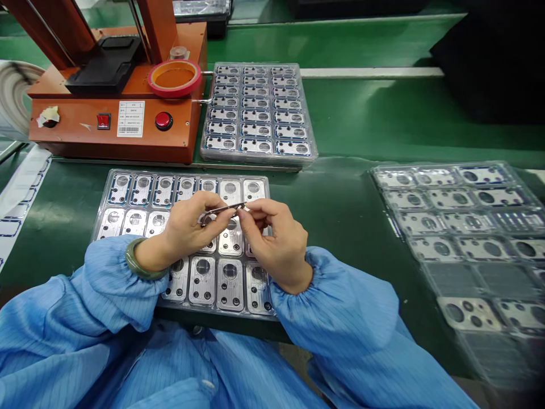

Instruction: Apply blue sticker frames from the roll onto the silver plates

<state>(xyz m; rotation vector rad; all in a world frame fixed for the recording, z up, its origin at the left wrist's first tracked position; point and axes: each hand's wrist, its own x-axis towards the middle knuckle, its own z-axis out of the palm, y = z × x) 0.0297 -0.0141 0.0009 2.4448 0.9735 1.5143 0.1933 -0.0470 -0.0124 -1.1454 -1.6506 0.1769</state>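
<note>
Pinching thin piece [225, 209], left grip [193, 224], right grip [275, 241] both narrow; tray [106, 197] beneath holding metal plates [230, 288].

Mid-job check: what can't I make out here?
In the head view:
Thin dark piece: its faces, seen nearly edge-on and partly covered by the left hand and right hand.
Silver metal plates: several hidden beneath the hands and the left blue cloth sleeve.
White paper label: fine print too small.
Clear plastic tray at right: lower end blurred, cut off by right edge.
</note>
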